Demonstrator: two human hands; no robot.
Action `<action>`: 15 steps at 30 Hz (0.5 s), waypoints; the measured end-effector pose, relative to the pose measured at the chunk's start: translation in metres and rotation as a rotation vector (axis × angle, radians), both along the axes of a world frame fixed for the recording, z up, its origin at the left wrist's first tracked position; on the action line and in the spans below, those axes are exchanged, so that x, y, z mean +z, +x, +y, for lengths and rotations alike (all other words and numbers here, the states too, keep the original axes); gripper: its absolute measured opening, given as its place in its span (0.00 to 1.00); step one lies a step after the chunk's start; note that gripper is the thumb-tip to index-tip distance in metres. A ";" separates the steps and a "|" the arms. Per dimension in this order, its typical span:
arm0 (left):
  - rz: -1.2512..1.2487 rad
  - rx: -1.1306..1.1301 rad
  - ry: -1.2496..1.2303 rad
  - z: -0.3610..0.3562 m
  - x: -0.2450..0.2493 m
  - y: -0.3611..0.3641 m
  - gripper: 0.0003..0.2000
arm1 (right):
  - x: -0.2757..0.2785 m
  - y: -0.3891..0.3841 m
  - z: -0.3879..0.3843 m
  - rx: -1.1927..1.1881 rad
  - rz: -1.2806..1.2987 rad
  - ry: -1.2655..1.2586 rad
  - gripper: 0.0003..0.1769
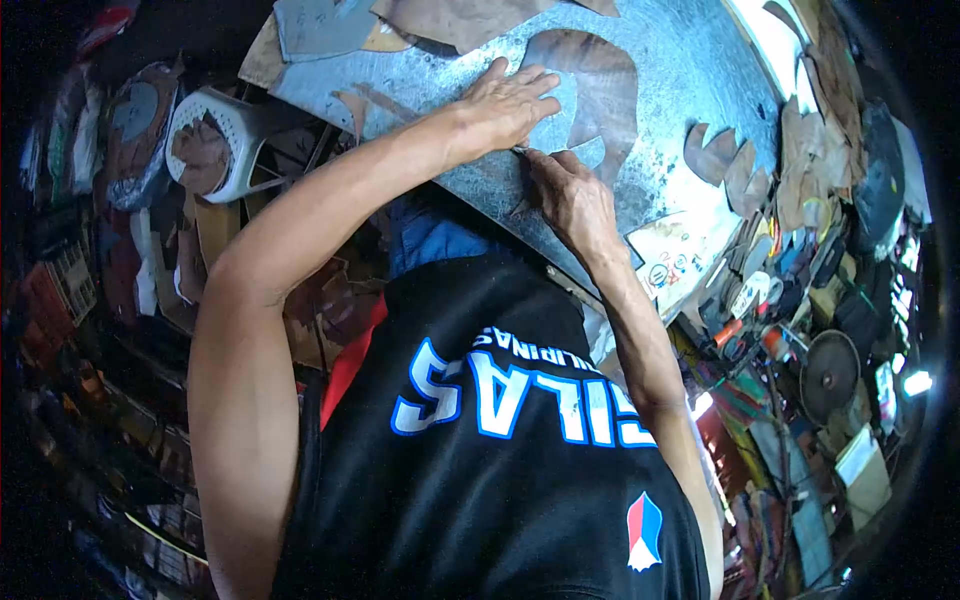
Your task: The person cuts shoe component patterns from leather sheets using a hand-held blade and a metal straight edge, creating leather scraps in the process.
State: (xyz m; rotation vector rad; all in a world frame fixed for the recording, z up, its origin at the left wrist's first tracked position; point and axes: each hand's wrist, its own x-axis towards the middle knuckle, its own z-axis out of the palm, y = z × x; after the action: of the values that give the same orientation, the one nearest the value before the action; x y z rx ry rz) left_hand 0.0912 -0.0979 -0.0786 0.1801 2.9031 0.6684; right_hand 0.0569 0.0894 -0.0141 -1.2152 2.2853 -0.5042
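Note:
My left hand [505, 106] lies flat with its fingers spread, pressing on a pale grey flat piece [562, 112]. This piece rests on a curved brown sheet that looks like leather [605, 75], on a metal-topped table [690, 60]. Close below, my right hand [575, 198] is closed near the table's edge, its fingertips almost touching the left hand. What its fingers hold is too small and hidden to make out. A small pale tip [590, 152] shows beside the right knuckles.
Brown cut scraps [725, 160] lie on the table's right side, and larger sheets [455, 20] at its far edge. A white plastic stool [215, 145] stands to the left. Clutter crowds the right, including a round fan-like disc [830, 375].

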 end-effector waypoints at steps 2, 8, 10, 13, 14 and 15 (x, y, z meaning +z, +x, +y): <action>-0.034 0.017 -0.021 0.004 0.002 0.002 0.30 | -0.001 0.000 0.004 -0.013 0.018 -0.014 0.16; -0.118 0.010 -0.067 0.006 0.015 0.000 0.30 | 0.008 -0.015 0.032 0.016 -0.016 0.069 0.14; -0.111 0.017 -0.064 0.010 0.016 0.001 0.29 | 0.006 -0.018 0.044 0.017 0.006 0.053 0.13; -0.129 0.028 -0.113 0.012 0.021 -0.001 0.27 | 0.007 -0.023 0.049 0.009 0.001 0.060 0.13; -0.126 0.030 -0.120 0.015 0.022 -0.004 0.27 | 0.007 -0.025 0.048 0.001 -0.028 0.092 0.14; -0.135 0.064 -0.121 0.021 0.026 -0.005 0.27 | 0.005 -0.025 0.048 0.005 -0.031 0.065 0.14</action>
State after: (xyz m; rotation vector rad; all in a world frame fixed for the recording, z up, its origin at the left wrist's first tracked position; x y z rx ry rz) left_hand 0.0866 -0.0772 -0.0521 0.0268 2.8174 0.4922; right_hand 0.0316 0.1378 -0.0089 -1.1734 2.2543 -0.4411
